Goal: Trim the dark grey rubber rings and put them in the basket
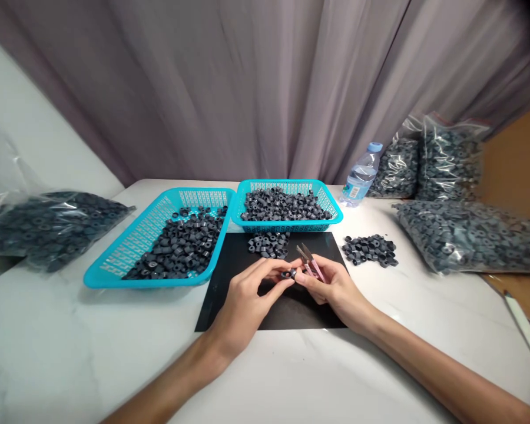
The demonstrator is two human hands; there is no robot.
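My left hand (pixel 246 293) pinches a small black ring-shaped part (pixel 286 274) between thumb and fingers, above the black mat (pixel 287 309). Close against it, my right hand (pixel 338 290) has its fingers wrapped round small pink-handled scissors (pixel 317 270); their pointed metal blades stick up and away from me. The right thumb and fingertip meet at the part's right side, where something small and dark shows between them. Just beyond my hands, a small pile of similar black parts (pixel 269 244) lies on the mat.
Two turquoise baskets, one at the left (pixel 115 259) and one behind the mat (pixel 291 225), hold many black parts. Another pile (pixel 370 250) lies right of the mat. A water bottle (pixel 361 176) stands behind it. Filled plastic bags lie left (pixel 66 227) and right (pixel 472 235).
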